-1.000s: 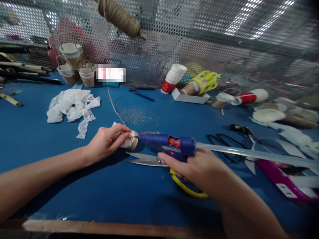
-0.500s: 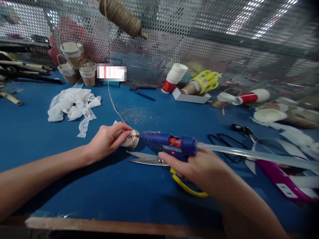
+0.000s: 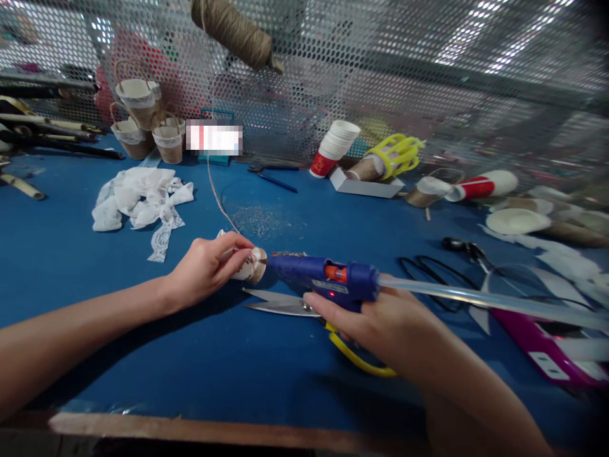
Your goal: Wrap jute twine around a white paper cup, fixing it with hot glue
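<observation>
My left hand [image 3: 209,270] is closed on a small paper cup [image 3: 258,270] lying on its side, its brownish base end turned to the right. Twine [image 3: 219,202] runs from the spool above down to the fingers at the cup. A blue glue gun [image 3: 309,273] is gripped in my right hand [image 3: 375,317], its nozzle touching or very close to the cup's base. From the gun's rear a long clear glue stick [image 3: 442,292] sticks out to the right. Scissors [image 3: 280,307] with yellow handles lie partly hidden beneath the right hand.
White lace [image 3: 136,197] is heaped at the left, near several twine-covered cups [image 3: 169,146]. Pliers [image 3: 278,179], stacked paper cups [image 3: 333,149] and a white box lid [image 3: 368,186] stand farther back. At right are a black cable [image 3: 423,279] and a purple power strip [image 3: 537,346]. A twine spool [image 3: 233,35] hangs above.
Almost nothing differs. The view has shifted very slightly; both hands keep their holds, and the glue gun's nozzle remains at the cup's base.
</observation>
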`<state>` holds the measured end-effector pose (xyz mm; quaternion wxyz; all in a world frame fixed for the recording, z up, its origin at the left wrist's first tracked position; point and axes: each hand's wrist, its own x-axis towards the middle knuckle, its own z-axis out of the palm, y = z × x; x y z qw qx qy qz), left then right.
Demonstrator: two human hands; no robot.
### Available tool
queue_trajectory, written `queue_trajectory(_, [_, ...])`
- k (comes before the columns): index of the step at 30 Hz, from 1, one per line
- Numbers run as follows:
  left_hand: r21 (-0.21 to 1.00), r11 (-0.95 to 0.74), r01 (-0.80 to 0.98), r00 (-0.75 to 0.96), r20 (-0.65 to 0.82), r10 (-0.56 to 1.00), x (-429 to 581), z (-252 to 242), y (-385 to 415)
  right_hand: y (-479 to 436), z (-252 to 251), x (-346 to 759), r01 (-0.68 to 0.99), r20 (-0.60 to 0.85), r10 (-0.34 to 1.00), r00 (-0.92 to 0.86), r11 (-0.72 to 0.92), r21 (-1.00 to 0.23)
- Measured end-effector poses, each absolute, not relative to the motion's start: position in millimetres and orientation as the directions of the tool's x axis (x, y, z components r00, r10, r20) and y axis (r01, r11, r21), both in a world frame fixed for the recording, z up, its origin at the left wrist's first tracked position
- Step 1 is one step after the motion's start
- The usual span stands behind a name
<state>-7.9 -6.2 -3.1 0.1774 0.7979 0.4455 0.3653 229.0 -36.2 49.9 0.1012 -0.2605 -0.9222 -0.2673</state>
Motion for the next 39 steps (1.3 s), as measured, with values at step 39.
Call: queue_trajectory(39, [0.672,-0.453,0.586,0.266,0.368,0.891,-6,-2,-4,-38,48,232,0.519,0.283,0.439,-0.853,0.771,0.369])
